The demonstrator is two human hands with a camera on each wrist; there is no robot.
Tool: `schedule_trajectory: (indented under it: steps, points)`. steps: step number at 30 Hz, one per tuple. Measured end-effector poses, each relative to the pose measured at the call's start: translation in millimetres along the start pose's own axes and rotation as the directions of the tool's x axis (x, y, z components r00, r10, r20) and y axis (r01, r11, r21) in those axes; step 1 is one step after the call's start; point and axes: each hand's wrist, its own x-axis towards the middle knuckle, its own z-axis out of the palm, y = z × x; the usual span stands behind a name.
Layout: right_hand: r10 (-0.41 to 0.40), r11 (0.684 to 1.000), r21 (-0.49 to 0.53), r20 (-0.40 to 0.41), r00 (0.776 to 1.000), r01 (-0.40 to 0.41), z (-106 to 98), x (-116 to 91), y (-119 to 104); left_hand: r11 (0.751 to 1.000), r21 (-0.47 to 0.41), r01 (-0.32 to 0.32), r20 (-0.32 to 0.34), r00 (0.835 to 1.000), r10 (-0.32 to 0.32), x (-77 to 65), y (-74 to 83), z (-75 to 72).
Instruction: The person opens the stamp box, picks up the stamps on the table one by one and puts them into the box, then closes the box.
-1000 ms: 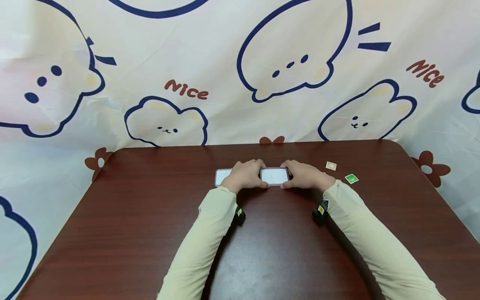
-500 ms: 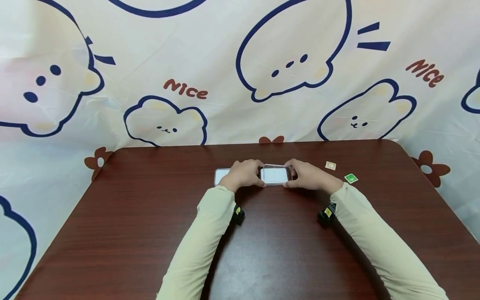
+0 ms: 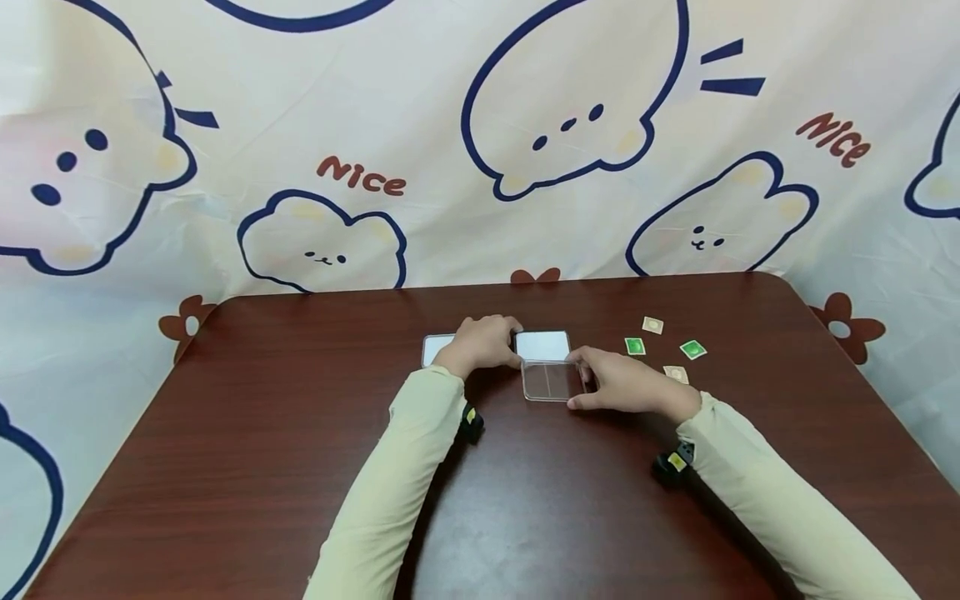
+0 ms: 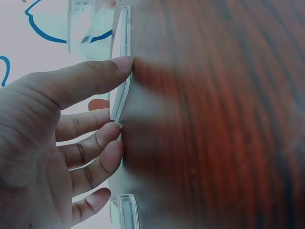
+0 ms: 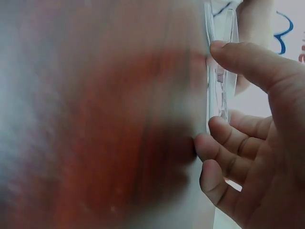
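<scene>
My left hand (image 3: 483,343) grips the left end of a flat, shallow white box (image 3: 543,346) on the table. In the left wrist view my thumb is at one edge of that box and the fingertips are near its end. Just nearer to me, a clear plastic lid (image 3: 552,382) with a thin line across its middle shows the brown table through it. The right hand (image 3: 626,383) pinches this lid at its right end, between thumb and fingers. A second flat white box (image 3: 434,347) lies to the left, partly hidden behind the left hand.
To the right lie small square cards: a cream one (image 3: 652,325) at the back, two green ones, one at the left (image 3: 634,346) and another (image 3: 693,350) at the right, and a cream card (image 3: 676,374) beside the right wrist. The dark wooden table (image 3: 262,467) meets a printed cloth behind.
The right hand has taken the clear lid off the white box and brought it towards me. A green and a cream card have come into view. My left hand has stayed at the box.
</scene>
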Motion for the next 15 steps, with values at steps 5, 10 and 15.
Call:
schedule_trajectory:
  steps: [5, 10, 15]
  points:
    - [-0.005, 0.994, -0.105, 0.006, 1.0, 0.006, 8, -11, -6, 1.0, 0.009, 0.0, 0.004, 1.0, 0.0, 0.5, -1.7, 0.7]
    - [-0.013, 0.982, -0.188, -0.01, 1.0, 0.011, 14, -19, -10, 1.0, 0.017, 0.0, 0.002, 1.0, 0.0, 2.1, -2.2, 0.3]
    - [-0.023, 0.975, -0.221, -0.011, 1.0, 0.02, 16, -26, -15, 1.0, 0.012, -0.006, 0.001, 1.0, 0.006, 2.0, -2.6, 0.9]
